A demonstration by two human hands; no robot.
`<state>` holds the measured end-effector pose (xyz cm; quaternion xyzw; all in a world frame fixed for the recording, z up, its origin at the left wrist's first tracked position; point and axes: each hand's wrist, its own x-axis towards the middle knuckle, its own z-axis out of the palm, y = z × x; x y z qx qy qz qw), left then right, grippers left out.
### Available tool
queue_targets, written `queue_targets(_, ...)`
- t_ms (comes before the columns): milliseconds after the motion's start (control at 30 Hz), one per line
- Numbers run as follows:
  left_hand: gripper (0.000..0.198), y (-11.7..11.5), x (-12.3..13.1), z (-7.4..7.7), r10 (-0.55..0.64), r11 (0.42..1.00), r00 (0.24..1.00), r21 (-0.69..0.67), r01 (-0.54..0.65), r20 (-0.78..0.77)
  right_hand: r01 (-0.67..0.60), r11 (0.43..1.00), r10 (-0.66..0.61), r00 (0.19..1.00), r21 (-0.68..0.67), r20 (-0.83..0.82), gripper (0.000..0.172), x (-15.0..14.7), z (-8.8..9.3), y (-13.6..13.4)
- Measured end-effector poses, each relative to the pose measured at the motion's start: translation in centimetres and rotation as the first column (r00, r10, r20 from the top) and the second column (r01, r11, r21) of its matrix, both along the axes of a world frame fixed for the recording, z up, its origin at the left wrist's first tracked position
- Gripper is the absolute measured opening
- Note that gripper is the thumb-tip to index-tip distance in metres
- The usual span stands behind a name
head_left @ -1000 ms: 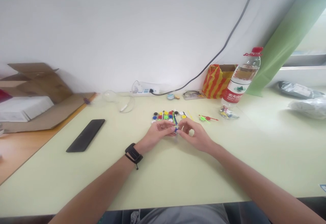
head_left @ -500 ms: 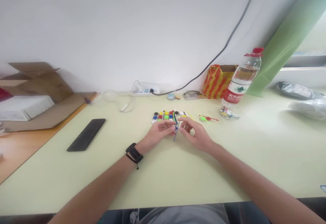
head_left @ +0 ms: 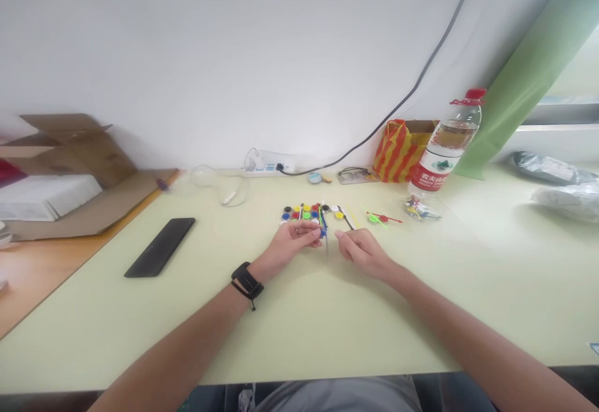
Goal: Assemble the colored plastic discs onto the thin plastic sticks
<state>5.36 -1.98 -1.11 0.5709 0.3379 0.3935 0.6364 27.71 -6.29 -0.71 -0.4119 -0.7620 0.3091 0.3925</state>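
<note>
Thumb and fingers of my left hand point(head_left: 297, 240) pinch a small blue plastic arrow spinner point(head_left: 323, 233) just above the table. Its thin pointer looks faint and blurred below the fingertips. My right hand point(head_left: 364, 251) is a short gap to the right, fingers curled in, nothing visible in them. Behind my left hand lie rows of coloured plastic discs point(head_left: 306, 215), partly hidden by it, with several thin pointers among them. A red arrow spinner point(head_left: 384, 219) and a green arrow spinner point(head_left: 373, 218) lie together farther right.
A black phone-like slab point(head_left: 160, 247) lies at left, near an opened cardboard box point(head_left: 79, 143). A power strip point(head_left: 269, 167) is against the wall. At right stand a water bottle point(head_left: 442, 150), a striped bag point(head_left: 397, 150) and a small bag of parts point(head_left: 420, 208).
My right hand has drawn slightly away from the blue arrow spinner, and its fingers have curled in. The spinner's pointer, sharp before, is now blurred. My left hand keeps its pinch.
</note>
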Motion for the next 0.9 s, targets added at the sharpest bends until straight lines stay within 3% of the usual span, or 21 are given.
queue_targets(67,0.041,0.02,0.01,0.0,0.003,1.0,1.0,-0.003,-0.003,0.0,0.03,0.999,-0.03,0.999,-0.022,-0.041,0.052,-0.08,0.27,0.06)
queue_targets(267,0.037,-0.24,-0.04,0.31,-0.026,0.999,0.999,0.03,0.027,-0.027,0.007,0.998,-0.022,0.977,-0.069,-0.213,0.02,-0.63,0.48,-0.08)
queue_targets(467,0.037,-0.41,0.0,0.49,-0.043,0.998,0.998,0.043,0.045,-0.045,-0.013,0.997,-0.002,0.983,-0.082,-0.184,0.013,-0.61,0.2,-0.07)
queue_targets(600,0.037,-0.29,0.0,0.41,-0.035,0.998,0.998,0.045,0.037,-0.043,0.01,0.996,-0.025,0.984,-0.084,-0.176,0.022,-0.58,0.05,-0.01)
queue_targets(767,0.04,-0.23,0.04,0.46,-0.001,1.0,0.999,0.02,0.001,-0.039,0.021,0.992,-0.057,0.959,-0.128,-0.279,0.064,-0.64,0.18,-0.18)
queue_targets(800,0.041,-0.23,0.04,0.47,0.005,1.0,0.999,0.014,-0.004,-0.04,0.028,0.991,-0.069,0.947,-0.133,-0.312,0.066,-0.62,0.3,-0.24)
queue_targets(900,0.042,-0.17,0.05,0.39,0.019,1.0,0.999,-0.003,-0.019,-0.034,-0.01,0.993,-0.029,0.946,-0.117,-0.322,0.032,-0.42,0.89,-0.37)
